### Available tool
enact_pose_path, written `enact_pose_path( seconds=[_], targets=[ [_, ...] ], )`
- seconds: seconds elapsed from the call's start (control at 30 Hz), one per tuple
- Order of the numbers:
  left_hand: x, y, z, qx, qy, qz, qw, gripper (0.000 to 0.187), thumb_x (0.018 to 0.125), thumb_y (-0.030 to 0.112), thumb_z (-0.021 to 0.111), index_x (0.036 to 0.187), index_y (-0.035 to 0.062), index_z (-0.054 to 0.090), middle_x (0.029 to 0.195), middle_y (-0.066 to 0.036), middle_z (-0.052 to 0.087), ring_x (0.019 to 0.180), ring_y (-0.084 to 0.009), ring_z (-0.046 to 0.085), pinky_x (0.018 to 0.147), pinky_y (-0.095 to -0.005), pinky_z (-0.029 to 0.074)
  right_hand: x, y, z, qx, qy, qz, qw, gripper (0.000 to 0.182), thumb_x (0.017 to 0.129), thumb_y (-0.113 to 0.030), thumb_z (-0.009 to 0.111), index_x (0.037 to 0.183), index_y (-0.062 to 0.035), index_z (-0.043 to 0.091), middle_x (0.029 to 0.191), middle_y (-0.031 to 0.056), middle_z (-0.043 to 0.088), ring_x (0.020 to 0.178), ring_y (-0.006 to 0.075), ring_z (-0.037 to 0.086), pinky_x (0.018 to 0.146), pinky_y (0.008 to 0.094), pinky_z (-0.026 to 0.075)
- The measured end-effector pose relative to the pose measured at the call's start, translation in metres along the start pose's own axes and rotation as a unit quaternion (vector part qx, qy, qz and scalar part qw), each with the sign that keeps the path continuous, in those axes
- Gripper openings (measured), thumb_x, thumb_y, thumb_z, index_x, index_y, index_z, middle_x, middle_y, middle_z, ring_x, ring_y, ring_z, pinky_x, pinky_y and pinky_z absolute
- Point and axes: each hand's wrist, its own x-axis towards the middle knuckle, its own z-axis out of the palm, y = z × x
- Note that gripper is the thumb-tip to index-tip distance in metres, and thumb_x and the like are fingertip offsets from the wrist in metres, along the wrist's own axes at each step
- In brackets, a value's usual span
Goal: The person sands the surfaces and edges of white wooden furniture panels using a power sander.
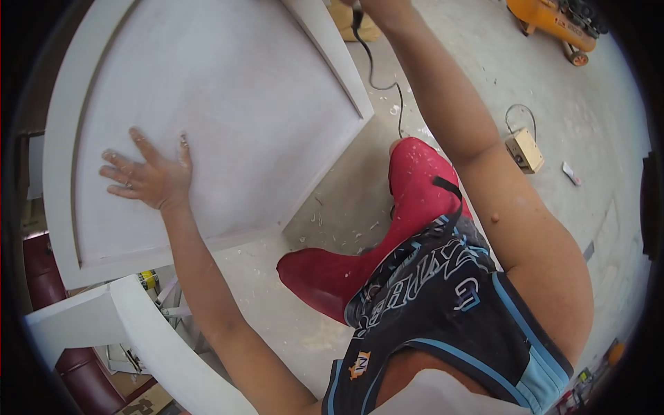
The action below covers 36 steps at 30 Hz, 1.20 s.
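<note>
My left hand [155,173] lies with its fingers spread on the inner face of a large white panel [228,104] with a raised frame. White dust or paint marks its fingers. At the top edge of the view, my right hand [384,8] is partly cut off, beside the panel's upper right edge. It is closed round a dark tool [357,8], mostly out of view, from which a black cord [373,76] runs down toward my red-covered knee.
A curved white piece [155,339] stands at the lower left over dark red objects. On the debris-specked floor are an orange compressor [553,28] at the upper right, a beige box [526,150] with a wire loop, and a small whitish object [571,173].
</note>
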Motion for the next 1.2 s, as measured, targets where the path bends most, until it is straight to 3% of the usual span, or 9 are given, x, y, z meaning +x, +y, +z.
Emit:
enact_pose_path(
  seconds=[0.13,0.4,0.6,0.67,0.77,0.97,1.1,1.17,1.2],
  targets=[
    [0.000,0.003,0.000,0.000,0.022,-0.003,1.000,0.097,0.077,0.075,0.054,0.152,0.0205,0.026,0.153,-0.034,0.005,0.138,-0.0609,0.004,0.099,-0.0788,0.011,-0.022,0.027,-0.006,-0.019,0.009,0.005,1.000,0.088,0.058,-0.016,0.083,0.133,-0.0030,0.039,0.110,0.0247,0.055,0.101,0.0401,0.057,0.088,0.0448,0.048],
    [0.015,0.011,-0.020,0.041,0.039,0.020,0.998,0.099,0.077,0.077,0.051,0.151,0.0169,0.026,0.151,-0.034,0.006,0.136,-0.0621,0.003,0.099,-0.0791,0.009,-0.216,0.091,-0.048,-0.082,-0.005,0.111,0.990,0.095,0.054,-0.021,0.088,0.133,-0.0047,0.037,0.110,0.0189,0.055,0.098,0.0370,0.055,0.083,0.0418,0.048],
    [0.014,0.004,-0.026,0.054,-0.003,-0.003,0.999,0.102,0.077,0.079,0.048,0.152,0.0146,0.019,0.151,-0.032,0.004,0.136,-0.0618,-0.001,0.099,-0.0790,0.009,-0.334,0.104,-0.059,-0.022,-0.008,0.433,0.901,0.099,0.058,-0.024,0.090,0.136,-0.0008,0.033,0.118,0.0167,0.053,0.109,0.0290,0.055,0.094,0.0383,0.046],
    [0.011,0.004,-0.020,0.056,-0.007,-0.016,0.998,0.104,0.079,0.080,0.043,0.153,0.0124,0.016,0.153,-0.031,-0.003,0.138,-0.0585,-0.005,0.100,-0.0781,0.009,-0.361,0.112,-0.058,-0.058,-0.005,0.577,0.815,0.102,0.059,-0.023,0.090,0.137,0.0018,0.029,0.121,0.0170,0.050,0.113,0.0266,0.054,0.096,0.0369,0.046],
    [0.004,-0.002,-0.007,0.050,0.007,-0.001,0.999,0.104,0.081,0.080,0.037,0.155,0.0110,0.012,0.154,-0.030,-0.009,0.141,-0.0536,-0.011,0.100,-0.0774,0.008,-0.405,0.144,-0.059,0.010,0.031,0.631,0.775,0.095,0.065,-0.016,0.088,0.136,-0.0001,0.026,0.115,0.0145,0.052,0.102,0.0245,0.059,0.089,0.0339,0.050],
    [-0.004,-0.009,0.023,0.052,0.103,0.008,0.993,0.107,0.081,0.082,0.033,0.154,0.0078,0.008,0.154,-0.030,-0.003,0.142,-0.0510,-0.007,0.101,-0.0765,0.003,-0.320,0.116,-0.049,0.061,0.057,0.516,0.853,0.094,0.066,-0.011,0.086,0.136,0.0029,0.024,0.117,0.0163,0.052,0.102,0.0228,0.058,0.085,0.0322,0.051],
    [0.001,-0.009,0.020,0.077,0.057,-0.004,0.995,0.108,0.082,0.082,0.032,0.155,0.0077,0.002,0.154,-0.030,-0.007,0.141,-0.0510,-0.013,0.099,-0.0782,0.005,-0.283,0.118,-0.024,0.041,-0.022,0.472,0.881,0.099,0.063,-0.015,0.088,0.137,0.0039,0.024,0.121,0.0174,0.050,0.112,0.0256,0.054,0.093,0.0332,0.047],
    [0.002,-0.003,0.011,0.105,0.099,-0.036,0.989,0.105,0.082,0.083,0.035,0.149,0.0022,0.026,0.150,-0.033,0.020,0.141,-0.0504,0.016,0.101,-0.0707,0.025,-0.270,0.118,-0.020,0.035,-0.017,0.358,0.933,0.095,0.067,-0.012,0.087,0.135,0.0052,0.024,0.117,0.0177,0.052,0.105,0.0224,0.057,0.087,0.0315,0.050],
    [-0.002,-0.008,-0.004,0.115,0.087,-0.043,0.989,0.105,0.082,0.083,0.035,0.149,0.0022,0.026,0.150,-0.033,0.020,0.141,-0.0504,0.016,0.101,-0.0707,0.025,-0.264,0.113,-0.020,0.041,-0.033,0.358,0.932,0.095,0.067,-0.012,0.087,0.135,0.0052,0.024,0.117,0.0177,0.052,0.105,0.0224,0.057,0.087,0.0315,0.050]
  ],
)
